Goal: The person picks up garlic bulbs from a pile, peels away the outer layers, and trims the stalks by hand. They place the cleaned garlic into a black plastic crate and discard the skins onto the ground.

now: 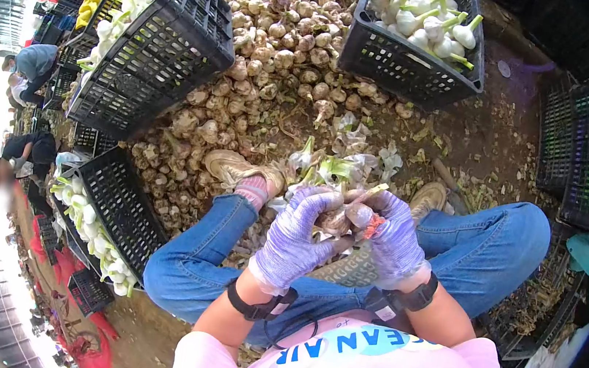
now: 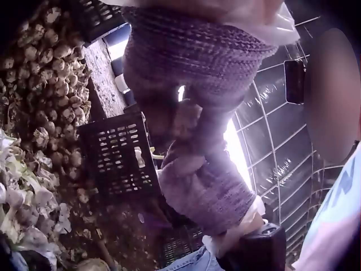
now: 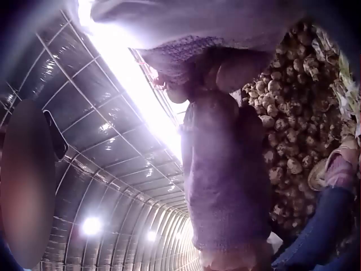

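Note:
In the head view both hands wear purple-white knit gloves and meet above the crossed legs. The left hand curls its fingers and thumb round a brownish garlic bulb. Close against it, the right hand grips a paler bulb with a short stem; an orange-red patch shows at its fingers. Both wrist views are dark: the left hand and right hand face each other in the left wrist view, and fingers hide most of the held bulbs.
A pile of unpeeled garlic lies ahead on the ground. Black crates of trimmed white bulbs stand left and ahead. Peeled skins and leaves lie just beyond the hands. Empty-looking crates stand right; other people are far left.

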Tool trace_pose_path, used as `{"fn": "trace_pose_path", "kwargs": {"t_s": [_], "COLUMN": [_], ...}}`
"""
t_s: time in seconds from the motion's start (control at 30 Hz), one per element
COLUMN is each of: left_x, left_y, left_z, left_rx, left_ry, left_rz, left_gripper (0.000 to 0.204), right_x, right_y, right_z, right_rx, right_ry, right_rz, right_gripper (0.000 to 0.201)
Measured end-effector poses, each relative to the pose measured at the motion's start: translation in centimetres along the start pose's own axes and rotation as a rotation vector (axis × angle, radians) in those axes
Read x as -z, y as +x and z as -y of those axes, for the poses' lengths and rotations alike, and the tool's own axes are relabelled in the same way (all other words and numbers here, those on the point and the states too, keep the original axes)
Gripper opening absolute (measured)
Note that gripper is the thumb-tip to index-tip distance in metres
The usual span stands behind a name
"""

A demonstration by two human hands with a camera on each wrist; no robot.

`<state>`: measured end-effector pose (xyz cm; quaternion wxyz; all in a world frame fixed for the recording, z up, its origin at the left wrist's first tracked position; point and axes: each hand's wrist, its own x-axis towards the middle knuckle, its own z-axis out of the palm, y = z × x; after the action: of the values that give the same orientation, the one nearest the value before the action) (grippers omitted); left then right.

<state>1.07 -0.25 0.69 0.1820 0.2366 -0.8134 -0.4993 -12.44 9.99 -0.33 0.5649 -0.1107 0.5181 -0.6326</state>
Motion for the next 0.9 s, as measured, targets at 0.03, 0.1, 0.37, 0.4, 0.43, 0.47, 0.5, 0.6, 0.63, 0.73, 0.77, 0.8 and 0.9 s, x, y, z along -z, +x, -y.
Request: {"fn": "trace_pose_path", "kwargs": {"t_s": [0.03,0.1,0.37,0.4,0.43,0.47,0.5,0.6,0.63,0.73,0.77,0.8,0.9], "left_x": [0.0,-0.1,-0.6,-0.8,-0.8,-0.9,-0.9,-0.6,-0.4,-1.6,-1.9,-2.2,-5.0], "left_y": [-0.1,-0.4,-0.7,-0.7,-0.7,-0.6,-0.5,-0.5,-0.7,-0.1,0.2,0.3,0.0], "left_z": [0.0,0.1,1.9,2.1,2.0,1.6,1.0,0.5,1.2,3.2,3.5,2.9,1.5], "left_rx": [0.000,0.053,0.208,0.080,0.083,0.184,0.286,0.557,0.712,0.853,0.839,0.744,0.410], "left_ry": [0.000,-0.103,-0.361,-0.276,-0.276,-0.438,-0.599,-0.906,-1.016,-0.846,-0.771,-0.662,-0.396], "left_rz": [-0.002,0.005,0.047,0.029,0.032,0.026,0.018,0.007,0.075,0.097,0.061,0.003,-0.313], "left_gripper": [0.059,0.060,0.063,0.064,0.064,0.063,0.063,0.059,0.065,0.075,0.073,0.072,0.067], "right_x": [0.0,0.3,1.0,0.8,0.6,0.8,1.0,2.4,2.7,2.8,3.0,3.2,3.2], "right_y": [-0.1,-0.1,-0.1,-0.1,-0.1,0.0,0.2,0.7,0.9,0.8,0.9,0.9,1.2], "right_z": [0.2,0.4,1.6,1.7,1.8,1.6,1.3,0.0,-0.3,-0.5,-1.1,-2.5,-3.4], "right_rx": [-0.019,-0.056,-0.081,-0.114,-0.148,-0.150,-0.185,0.104,0.433,0.522,0.557,0.539,0.493], "right_ry": [-0.024,0.059,0.096,0.060,0.026,0.028,0.043,-0.293,-0.644,-0.760,-0.774,-0.677,-0.659], "right_rz": [-0.010,0.017,0.142,0.122,0.101,0.101,0.081,0.139,0.216,0.208,0.157,0.041,-0.006], "right_gripper": [0.023,0.024,0.030,0.030,0.030,0.030,0.031,0.032,0.033,0.031,0.029,0.027,0.027]}}
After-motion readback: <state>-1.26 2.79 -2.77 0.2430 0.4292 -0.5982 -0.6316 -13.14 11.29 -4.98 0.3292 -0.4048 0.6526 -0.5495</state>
